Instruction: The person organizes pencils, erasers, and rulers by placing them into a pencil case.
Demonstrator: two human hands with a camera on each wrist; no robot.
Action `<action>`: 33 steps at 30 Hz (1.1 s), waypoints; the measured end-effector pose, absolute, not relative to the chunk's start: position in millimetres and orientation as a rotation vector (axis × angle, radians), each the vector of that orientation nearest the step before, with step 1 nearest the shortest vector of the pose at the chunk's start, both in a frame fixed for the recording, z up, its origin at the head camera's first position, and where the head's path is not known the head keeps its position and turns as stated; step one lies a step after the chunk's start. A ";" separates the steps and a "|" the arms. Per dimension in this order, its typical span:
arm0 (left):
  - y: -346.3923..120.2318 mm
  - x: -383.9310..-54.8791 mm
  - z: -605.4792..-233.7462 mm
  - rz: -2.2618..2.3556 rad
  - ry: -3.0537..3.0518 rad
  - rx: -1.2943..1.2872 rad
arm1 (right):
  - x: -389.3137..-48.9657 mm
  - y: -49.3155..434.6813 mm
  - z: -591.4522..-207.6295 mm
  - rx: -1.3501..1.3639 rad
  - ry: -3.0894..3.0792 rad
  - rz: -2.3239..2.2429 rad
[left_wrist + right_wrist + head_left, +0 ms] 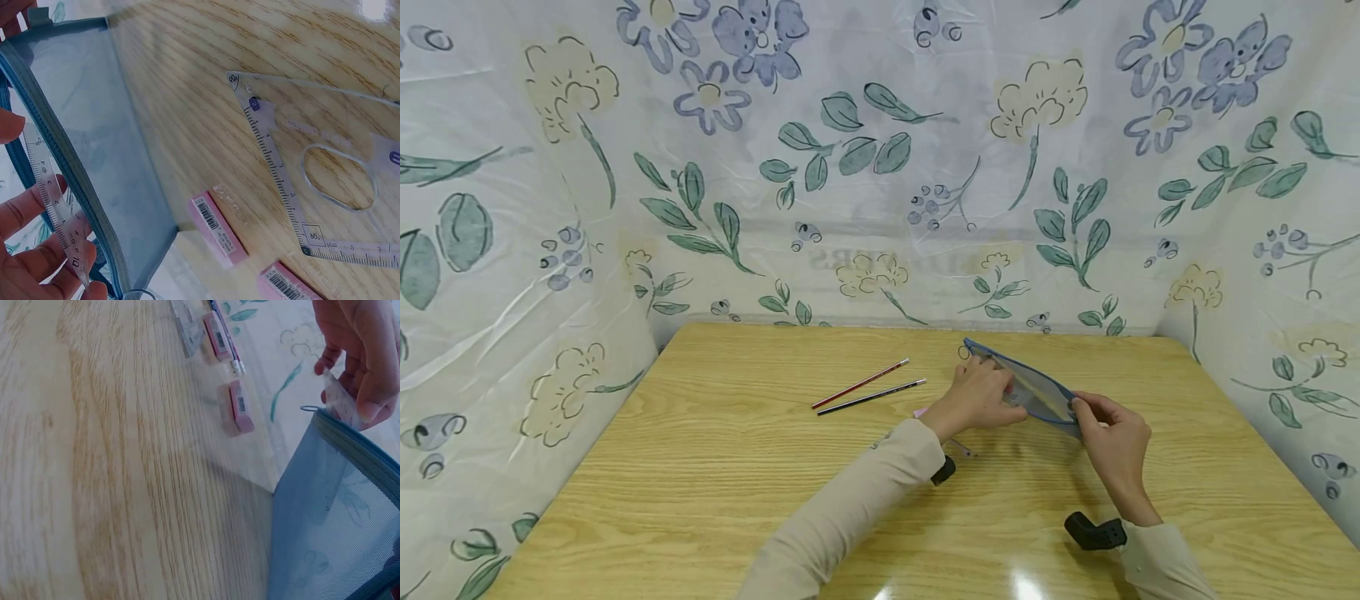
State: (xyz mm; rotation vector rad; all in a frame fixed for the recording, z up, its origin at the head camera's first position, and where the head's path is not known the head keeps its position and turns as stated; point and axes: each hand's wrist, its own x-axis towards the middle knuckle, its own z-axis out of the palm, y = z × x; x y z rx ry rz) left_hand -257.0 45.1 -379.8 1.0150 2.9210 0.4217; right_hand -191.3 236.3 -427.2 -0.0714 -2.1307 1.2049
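1. Left hand [977, 396]: pinching a clear measuring piece [57, 209] between thumb and fingers. Whether this is a straight ruler or a second set square cannot be told.
2. Right hand [1116, 437]: gripping the near right corner of a blue mesh pouch [1037, 396], thumb uppermost.
3. Principal relation: the measuring piece lies at the pouch's mouth, by the end away from the right hand. The left hand is the nearer to it and alone holds it. In the left wrist view its long axis slants roughly alongside the zip [81, 181]; in the right wrist view its upper end is in the fingers and a pale strip, probably its lower part, shows through the mesh. How deep it sits cannot be judged.
4. Mouth of the pouch: parted, running from the far left corner to the right hand.
5. Surroundings: on the table [700, 500], a clear set square [265, 140] and two pink erasers [219, 231] lie beside the pouch; two pencils [872, 397] lie farther left.
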 end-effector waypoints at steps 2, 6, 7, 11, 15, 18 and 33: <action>45.6 -257.1 -380.5 0.411 2.923 1.017 | -191.5 236.4 -427.3 -0.072 -2.130 1.205; 47.0 -257.3 -381.9 0.385 2.924 1.003 | -191.6 236.5 -427.6 -0.072 -2.128 1.205; 47.3 -257.4 -382.3 0.374 2.924 1.001 | -191.6 236.5 -427.7 -0.072 -2.128 1.206; 48.6 -257.9 -384.1 0.337 2.924 0.988 | -191.3 235.7 -427.8 -0.078 -2.128 1.219; 49.4 -258.1 -385.4 0.311 2.918 0.975 | -191.0 235.2 -427.9 -0.084 -2.129 1.225; 50.0 -258.3 -386.3 0.306 2.908 0.971 | -191.2 235.2 -428.0 -0.087 -2.128 1.220; 51.0 -261.4 -388.6 0.288 2.900 1.089 | -192.1 237.4 -427.3 -0.083 -2.111 1.198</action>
